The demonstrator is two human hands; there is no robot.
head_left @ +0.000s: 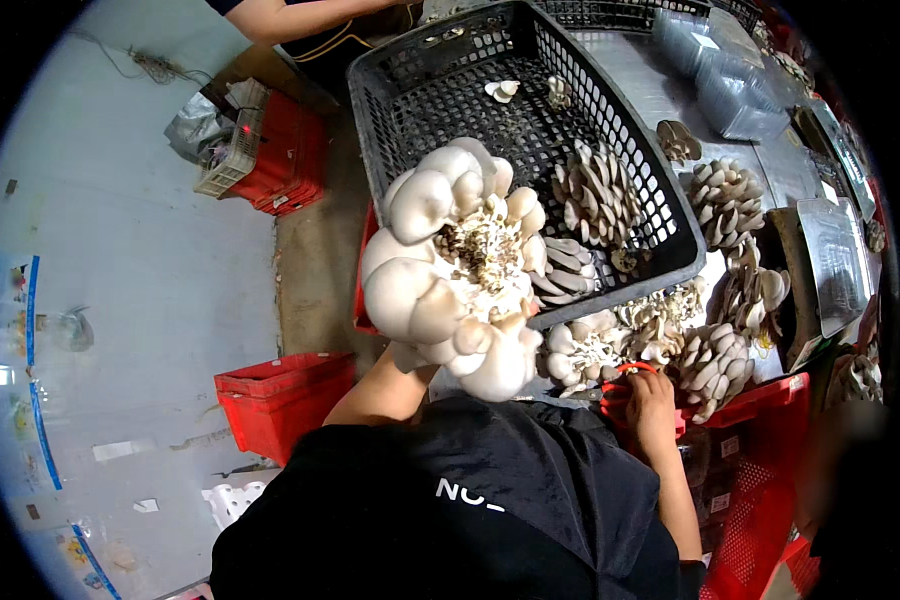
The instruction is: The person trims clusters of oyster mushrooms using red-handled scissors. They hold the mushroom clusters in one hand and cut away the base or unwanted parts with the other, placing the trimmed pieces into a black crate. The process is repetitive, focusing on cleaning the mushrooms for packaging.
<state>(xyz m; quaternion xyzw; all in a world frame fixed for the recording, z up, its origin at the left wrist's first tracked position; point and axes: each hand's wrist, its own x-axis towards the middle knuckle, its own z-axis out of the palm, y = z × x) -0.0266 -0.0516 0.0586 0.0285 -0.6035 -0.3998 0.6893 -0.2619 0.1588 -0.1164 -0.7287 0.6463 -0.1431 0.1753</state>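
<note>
A large cluster of pale oyster mushrooms is raised in front of me, its cut, stubbly base turned up toward the camera. My left forearm runs up beneath it; only the edge of my left hand shows, bearing the cluster from below, with the fingers hidden. At the table's near edge, my right hand is closed on red-handled scissors, whose blades point left. Just beyond the scissors lie trimmed mushroom pieces and a grey-brown oyster mushroom cluster.
A black perforated crate holds more mushroom clusters. Further clusters and stacked clear plastic trays occupy the metal table. Red crates stand on the floor at left. Another person's arm shows at the far side.
</note>
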